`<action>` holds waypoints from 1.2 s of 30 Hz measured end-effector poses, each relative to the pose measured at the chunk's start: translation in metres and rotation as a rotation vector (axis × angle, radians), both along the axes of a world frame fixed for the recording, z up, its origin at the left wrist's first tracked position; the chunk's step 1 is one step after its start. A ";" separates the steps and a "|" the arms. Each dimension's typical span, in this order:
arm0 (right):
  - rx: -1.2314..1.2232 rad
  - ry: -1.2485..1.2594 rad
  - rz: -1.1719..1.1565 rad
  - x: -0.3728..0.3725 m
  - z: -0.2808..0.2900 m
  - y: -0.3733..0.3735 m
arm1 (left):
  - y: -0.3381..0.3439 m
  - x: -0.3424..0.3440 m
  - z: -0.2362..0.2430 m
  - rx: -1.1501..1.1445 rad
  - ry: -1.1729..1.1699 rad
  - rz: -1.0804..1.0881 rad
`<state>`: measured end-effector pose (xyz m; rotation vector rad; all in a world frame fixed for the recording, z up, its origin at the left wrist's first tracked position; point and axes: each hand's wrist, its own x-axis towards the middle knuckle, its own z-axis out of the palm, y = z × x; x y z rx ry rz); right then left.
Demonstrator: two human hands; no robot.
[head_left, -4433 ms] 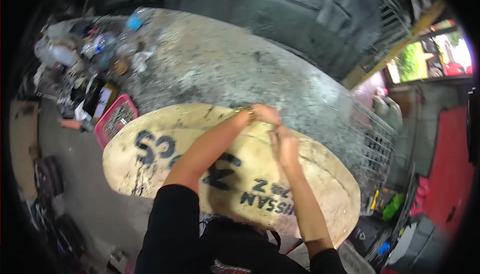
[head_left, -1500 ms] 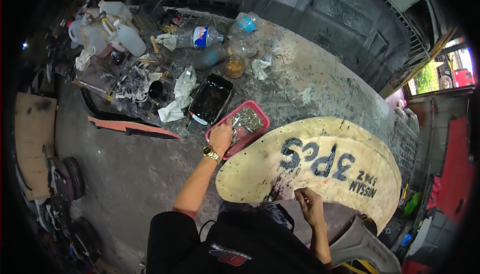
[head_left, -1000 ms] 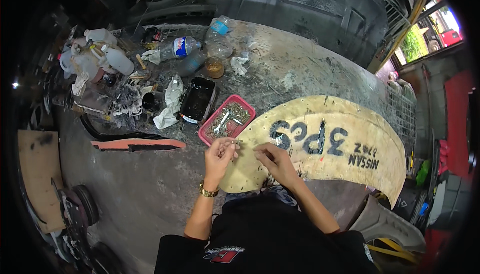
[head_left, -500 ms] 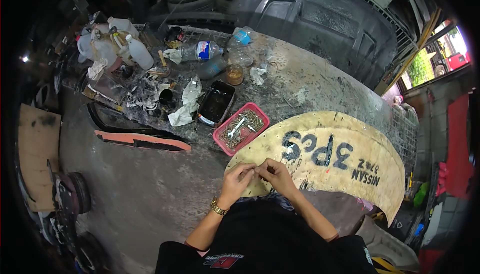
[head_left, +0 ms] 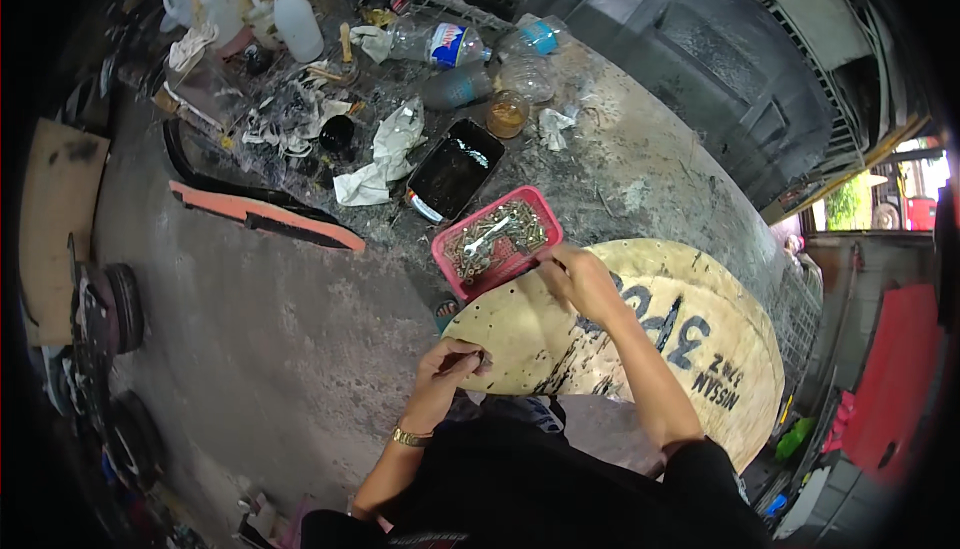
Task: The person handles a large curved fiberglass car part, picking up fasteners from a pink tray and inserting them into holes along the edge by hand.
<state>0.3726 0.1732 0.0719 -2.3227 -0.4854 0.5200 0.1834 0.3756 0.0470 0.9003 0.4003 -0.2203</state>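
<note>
Small brassy metal fasteners (head_left: 532, 233) could be spilled if the pink rectangular plastic basket (head_left: 503, 277), at ten o'clock from the right hand (head_left: 580, 277), were bumped, while whether anything is held in that grip or the left hand's (head_left: 440, 369) cannot be told.

Workshop: stained bench (head_left: 650, 139), wrench (head_left: 488, 237) among fasteners (head_left: 525, 221), perhaps shadowed tyres (head_left: 125, 307).

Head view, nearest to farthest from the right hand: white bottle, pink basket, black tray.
1. Pink basket: immediately left of the right hand.
2. Black tray: beyond the basket, up and left.
3. White bottle: farthest, upper left, among the jugs.
</note>
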 end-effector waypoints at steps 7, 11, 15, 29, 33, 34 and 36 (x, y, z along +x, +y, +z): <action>-0.288 -0.368 0.634 0.058 -0.106 0.061 | 0.007 -0.027 0.008 0.006 0.133 0.147; -0.282 -0.497 0.680 0.065 -0.133 0.056 | 0.005 -0.031 0.014 -0.025 0.080 0.218; -0.172 -0.374 0.688 0.056 -0.123 0.048 | 0.001 -0.030 0.017 -0.017 0.106 0.295; -0.350 -0.315 1.152 0.048 -0.140 0.103 | -0.002 -0.050 0.006 0.072 0.218 0.472; -0.436 -0.248 1.188 0.045 -0.124 0.107 | 0.000 -0.063 0.013 0.055 0.259 0.528; -0.267 -0.117 1.044 0.049 -0.115 0.105 | 0.000 -0.065 0.016 0.057 0.261 0.540; -0.106 0.004 0.905 0.054 -0.112 0.099 | 0.002 -0.070 0.017 0.056 0.255 0.563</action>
